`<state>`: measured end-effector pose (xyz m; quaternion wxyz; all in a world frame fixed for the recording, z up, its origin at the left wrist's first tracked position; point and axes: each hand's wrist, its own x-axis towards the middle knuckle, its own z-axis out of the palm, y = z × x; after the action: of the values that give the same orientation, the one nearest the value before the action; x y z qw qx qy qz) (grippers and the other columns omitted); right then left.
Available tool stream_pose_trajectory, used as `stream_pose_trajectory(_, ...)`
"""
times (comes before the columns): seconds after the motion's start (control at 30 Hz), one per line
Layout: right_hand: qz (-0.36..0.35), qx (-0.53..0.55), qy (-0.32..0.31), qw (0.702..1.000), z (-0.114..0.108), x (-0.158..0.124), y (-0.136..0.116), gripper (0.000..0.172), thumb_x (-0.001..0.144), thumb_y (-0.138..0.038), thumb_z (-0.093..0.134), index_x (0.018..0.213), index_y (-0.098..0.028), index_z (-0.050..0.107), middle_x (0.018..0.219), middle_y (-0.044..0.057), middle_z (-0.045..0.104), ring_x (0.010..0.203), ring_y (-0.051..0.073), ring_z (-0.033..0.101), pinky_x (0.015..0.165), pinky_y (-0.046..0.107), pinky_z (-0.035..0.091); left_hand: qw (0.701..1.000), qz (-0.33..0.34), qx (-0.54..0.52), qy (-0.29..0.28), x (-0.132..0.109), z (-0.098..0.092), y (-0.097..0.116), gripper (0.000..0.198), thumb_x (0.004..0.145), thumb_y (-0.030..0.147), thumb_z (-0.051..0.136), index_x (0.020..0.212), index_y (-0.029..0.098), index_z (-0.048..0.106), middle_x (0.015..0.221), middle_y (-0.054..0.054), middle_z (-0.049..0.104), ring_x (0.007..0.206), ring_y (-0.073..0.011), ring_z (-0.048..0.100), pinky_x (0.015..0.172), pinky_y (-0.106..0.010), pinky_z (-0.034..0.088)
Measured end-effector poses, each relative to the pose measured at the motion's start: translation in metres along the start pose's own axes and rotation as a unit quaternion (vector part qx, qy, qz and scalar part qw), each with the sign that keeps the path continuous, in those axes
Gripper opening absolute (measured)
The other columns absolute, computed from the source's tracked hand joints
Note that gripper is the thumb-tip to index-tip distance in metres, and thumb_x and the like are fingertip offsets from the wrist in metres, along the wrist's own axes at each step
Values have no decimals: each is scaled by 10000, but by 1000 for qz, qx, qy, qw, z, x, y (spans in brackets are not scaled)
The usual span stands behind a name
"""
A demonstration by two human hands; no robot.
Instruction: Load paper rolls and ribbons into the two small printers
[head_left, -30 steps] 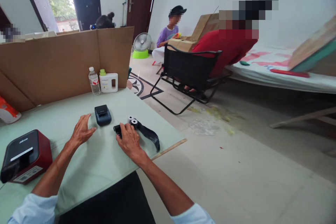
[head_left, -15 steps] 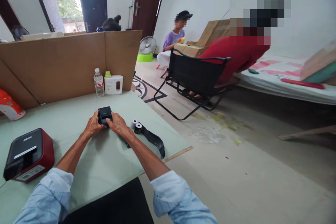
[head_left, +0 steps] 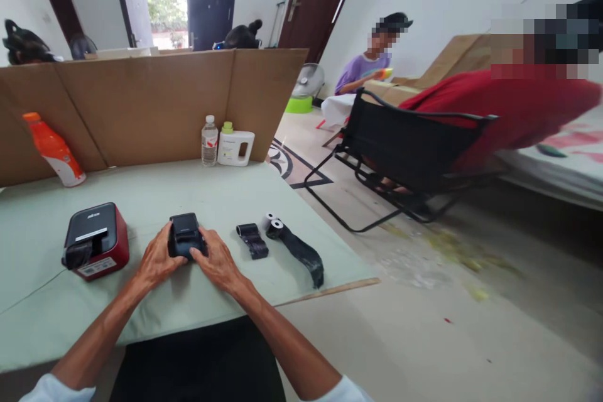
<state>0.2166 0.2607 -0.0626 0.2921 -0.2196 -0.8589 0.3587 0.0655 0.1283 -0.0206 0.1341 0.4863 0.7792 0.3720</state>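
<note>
My left hand (head_left: 157, 254) and my right hand (head_left: 217, 257) are closed around the two sides of a small black portable printer (head_left: 185, 226), thumbs at its near edge. It is at the table's surface; I cannot tell whether it rests there or is slightly raised. To the left of it stands a larger red-and-black label printer (head_left: 97, 239), with dark film showing at its front. On the right lie a short coil of dark ribbon (head_left: 253, 240) and two small rolls (head_left: 274, 226), from which a long black strip (head_left: 304, 257) trails toward the table edge.
A cardboard screen (head_left: 164, 107) borders the far side of the pale green table (head_left: 155, 185). Along it stand an orange bottle (head_left: 55, 149), a water bottle (head_left: 210, 143) and a white jug (head_left: 237, 147). Past the table's right edge, a person in red sits on a black chair (head_left: 400, 151).
The view has turned left, bringing the whole red-and-black printer and orange bottle in. Both hands have brought the small printer nearer to me and leftward across the table, still gripping it.
</note>
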Motion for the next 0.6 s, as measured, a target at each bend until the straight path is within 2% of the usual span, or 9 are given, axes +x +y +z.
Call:
stream_pose_trajectory(0.1,-1,23,-13,1000,0,-4,7,639,911,-307,662,1513,-203,474,1299,142,638,1180,280,644,1015,464,560,1000,-25,-9,-9,-4,-5,-11,1040,678,265,823,1589,169,331,1462,-200,591,1251,-367,638,1025,-507,543)
stream_pose_trajectory(0.23,-13,36,-62,997,-9,3,16,883,835,-373,789,1591,-235,355,1488,166,526,1325,316,578,1088,502,520,998,-56,-28,-30,2,-19,-24,1084,619,328,867,1563,118,376,1583,-269,448,1335,-411,577,1025,-543,541)
stream_pose_trajectory(0.3,-25,32,-89,995,-11,8,20,987,794,-386,834,1615,-251,303,1560,173,464,1423,335,500,1152,533,461,997,-48,-44,-49,5,-26,-27,1043,605,337,875,1531,132,441,1565,-253,482,1361,-407,559,1022,-531,545)
stream_pose_trajectory(0.4,-38,29,-124,991,-11,17,24,1051,765,-399,860,1624,-232,278,1614,192,401,1514,346,390,1226,558,357,994,-24,-79,-70,9,-31,-31,914,639,368,863,1472,177,538,1517,-199,562,1341,-379,582,1020,-502,549)
stream_pose_trajectory(0.5,-43,45,-140,988,-9,23,26,1096,753,-411,865,1636,-221,244,1631,197,373,1531,339,363,1240,547,336,990,-30,-123,-58,12,-29,-36,722,738,384,788,1412,195,613,1470,-165,619,1137,-322,692,951,-467,574)
stream_pose_trajectory(0.6,-55,48,-141,987,-7,26,29,1169,731,-434,877,1652,-232,186,1655,193,339,1548,345,331,1246,558,318,987,-49,-149,-34,21,-22,-43,612,781,334,727,1367,174,655,1305,-143,722,994,-273,711,871,-416,582)
